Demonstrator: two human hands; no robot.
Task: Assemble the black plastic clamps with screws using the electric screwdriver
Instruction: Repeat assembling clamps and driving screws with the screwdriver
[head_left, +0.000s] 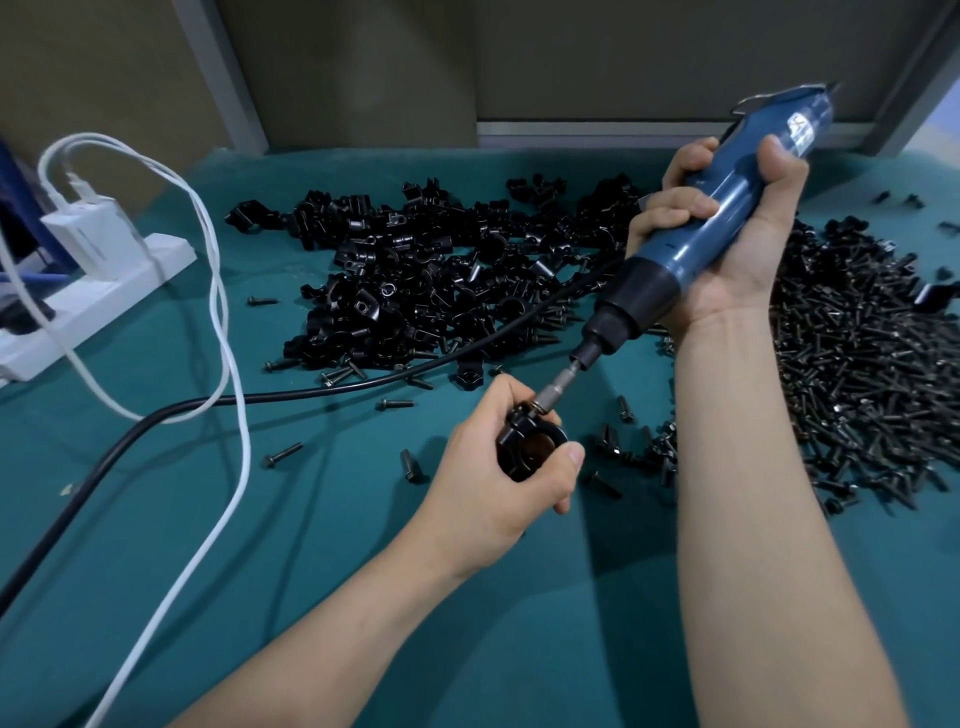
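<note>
**Centre of frame, low.** Left hand (488, 486): fingers and thumb curled round one black plastic clamp (511, 431), which it holds above the table cover. The clamp's round opening faces the camera. A screw sits at the clamp's upper edge, mostly hidden by the tool tip.

**Upper right to centre.** Right hand (745, 270): wrapped round the blue barrel of the electric screwdriver (727, 192), thumb on the near side, fingers on the far side. The tool slants down to the left. Its bit (557, 388) meets the top of the held clamp.

**Upper centre.** Heap of loose black clamps (441, 275) lying on the cover, with a few screws mixed in at its edges.

**Right side.** Large heap of black screws (857, 374), partly behind the right forearm. Stray screws (283, 454) lie scattered across the middle of the cover.

**Left to centre.** Black cable (311, 392) runs from the lower left edge across the cover and over the clamp heap toward the screwdriver. White cable (228, 364) loops down from the upper left to the bottom edge.

**Upper left.** White power strip (119, 291) with a white charger (96, 228) plugged in.

**Surface.** Teal table cover (311, 571) under everything.
</note>
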